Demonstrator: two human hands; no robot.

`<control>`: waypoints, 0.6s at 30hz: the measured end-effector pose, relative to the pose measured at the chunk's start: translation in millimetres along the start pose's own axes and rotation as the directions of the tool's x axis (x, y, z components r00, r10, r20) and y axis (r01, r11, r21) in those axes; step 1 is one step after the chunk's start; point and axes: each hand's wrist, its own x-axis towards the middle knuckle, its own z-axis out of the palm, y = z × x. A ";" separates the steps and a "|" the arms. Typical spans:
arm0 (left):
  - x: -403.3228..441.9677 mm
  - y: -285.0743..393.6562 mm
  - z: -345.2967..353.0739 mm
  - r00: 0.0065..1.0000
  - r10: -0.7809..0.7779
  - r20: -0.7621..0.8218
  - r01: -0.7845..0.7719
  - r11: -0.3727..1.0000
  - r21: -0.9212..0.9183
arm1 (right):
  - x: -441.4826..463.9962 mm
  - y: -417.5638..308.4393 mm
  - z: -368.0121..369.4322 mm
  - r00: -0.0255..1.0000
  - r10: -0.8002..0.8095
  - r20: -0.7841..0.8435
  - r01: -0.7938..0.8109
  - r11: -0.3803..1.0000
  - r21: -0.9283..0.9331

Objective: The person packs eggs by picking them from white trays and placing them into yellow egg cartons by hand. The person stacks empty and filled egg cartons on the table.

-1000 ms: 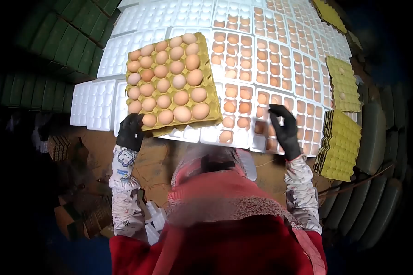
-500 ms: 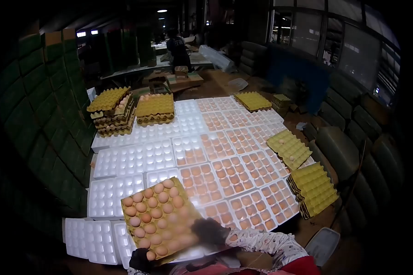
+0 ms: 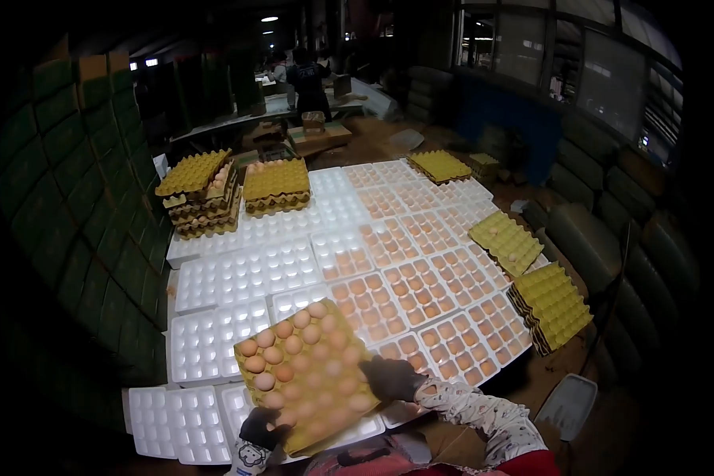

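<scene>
A yellow egg tray (image 3: 323, 381) full of brown eggs lies tilted over the white trays at the near edge of the table. Its lower right part looks hazy, so single eggs there are hard to make out. My left hand (image 3: 263, 430), in a dark glove, has its fingers curled on the tray's lower left edge. On the opposite side my right hand (image 3: 393, 378), also dark-gloved, grips the right edge; its fingertips are partly hidden. White compartmented trays (image 3: 196, 347) without eggs lie to the left. Egg-filled white trays (image 3: 417, 290) lie beyond and to the right.
Stacked yellow trays stand at the back left (image 3: 201, 194), with another stack (image 3: 276, 186) beside them. More yellow trays (image 3: 550, 307) line the right edge. Green boxes (image 3: 103, 238) wall the left; stuffed sacks (image 3: 583, 242) line the right. A person (image 3: 308, 83) stands far back.
My left hand has come further up along the tray's lower left edge. My right hand stays at the right edge. The whole view has shifted slightly.
</scene>
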 end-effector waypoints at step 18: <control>34.0 -30.8 -1.9 0.988 0.144 -0.047 -0.138 0.723 -0.677 | 64.6 16.9 -3.1 0.981 -0.152 -0.120 0.144 0.987 -0.074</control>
